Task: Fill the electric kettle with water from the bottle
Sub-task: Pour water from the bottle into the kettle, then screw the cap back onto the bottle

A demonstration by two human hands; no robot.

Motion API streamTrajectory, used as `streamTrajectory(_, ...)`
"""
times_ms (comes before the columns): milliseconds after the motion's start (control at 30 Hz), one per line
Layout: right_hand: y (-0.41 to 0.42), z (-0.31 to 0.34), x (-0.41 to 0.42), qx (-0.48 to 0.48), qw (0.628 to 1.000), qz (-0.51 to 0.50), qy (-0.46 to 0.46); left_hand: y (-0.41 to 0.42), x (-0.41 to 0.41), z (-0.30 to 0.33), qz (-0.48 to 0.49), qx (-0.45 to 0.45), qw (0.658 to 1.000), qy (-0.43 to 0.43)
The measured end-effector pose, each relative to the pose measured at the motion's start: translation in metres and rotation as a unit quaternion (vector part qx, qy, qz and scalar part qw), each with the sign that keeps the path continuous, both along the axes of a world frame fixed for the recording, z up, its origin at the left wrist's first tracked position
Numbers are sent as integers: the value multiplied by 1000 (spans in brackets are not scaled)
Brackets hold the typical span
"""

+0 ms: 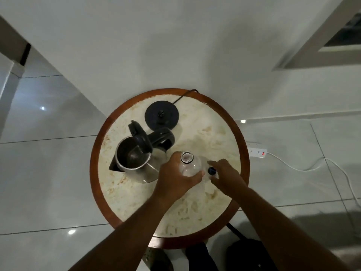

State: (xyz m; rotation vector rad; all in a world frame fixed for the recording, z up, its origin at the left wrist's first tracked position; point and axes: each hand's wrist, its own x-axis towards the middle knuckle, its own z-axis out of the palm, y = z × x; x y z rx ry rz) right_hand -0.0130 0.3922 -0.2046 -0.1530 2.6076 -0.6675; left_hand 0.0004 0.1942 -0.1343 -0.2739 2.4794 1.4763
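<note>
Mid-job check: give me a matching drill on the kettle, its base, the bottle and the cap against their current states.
Things:
1 kettle
2 kettle base
3 bottle
4 bottle cap

States:
A held in the right hand
B bare, nothing standing on it
C lid open, off its base
D uncapped, gripped by the left hand

Pairs: 1-C, 2-B, 3-D, 4-A

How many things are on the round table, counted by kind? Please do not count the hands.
Electric kettle, lid open, off its base: 1
Kettle base, black, with cord: 1
Clear plastic bottle, uncapped, held in the left hand: 1
Blue bottle cap, in the right hand: 1
Total: 4
</note>
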Motion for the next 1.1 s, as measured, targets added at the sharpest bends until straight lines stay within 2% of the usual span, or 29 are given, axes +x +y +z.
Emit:
streamTrajectory(100, -4, -27, -4, 23, 997, 65, 40, 21, -7, -13, 3, -20, 999, 38)
streamTrajectory(167, -1, -37, -2, 51, 995, 70, 41, 28, -13, -19, 7, -34, 997, 68)
streamTrajectory(200, 3, -39, -2, 56, 997, 46, 40, 30, -16, -20, 6, -39, 996, 80)
streamTrajectory(267, 22, -35, -3, 27, 996, -89, 16, 37, -22, -24, -5, -38, 996, 84)
streamTrajectory(333, 41, -17, -9, -46, 970, -238, -2, 43, -25, -26, -5, -31, 996, 81)
streamTrajectory(400, 51, 16, -18, -128, 949, -289, 18, 49, -28, -27, -6, -30, 996, 85)
streamTrajectory(467, 46, 59, -25, -198, 950, -234, 55, 52, -30, -28, -26, -40, 995, 88)
streamTrajectory(533, 32, 95, -26, -216, 966, -114, 87, 57, -33, -28, -73, -28, 995, 62)
streamTrajectory(600, 12, 121, -28, -177, 979, 8, 99, 60, -33, -24, -101, -13, 995, 24)
streamTrajectory(667, -1, 132, -34, -114, 984, 94, 102, 61, -33, -19, -107, -32, 993, 25)
streamTrajectory(800, -12, 137, -41, 49, 965, 241, 94, 56, -32, -18, -129, -29, 991, 22)
streamTrajectory(1000, -19, 137, -42, 171, 929, 321, 63, 53, -32, -19, -132, -3, 991, 33)
streamTrajectory(1100, -19, 137, -44, 105, 971, 214, 34, 50, -34, -20, -125, 12, 992, 22)
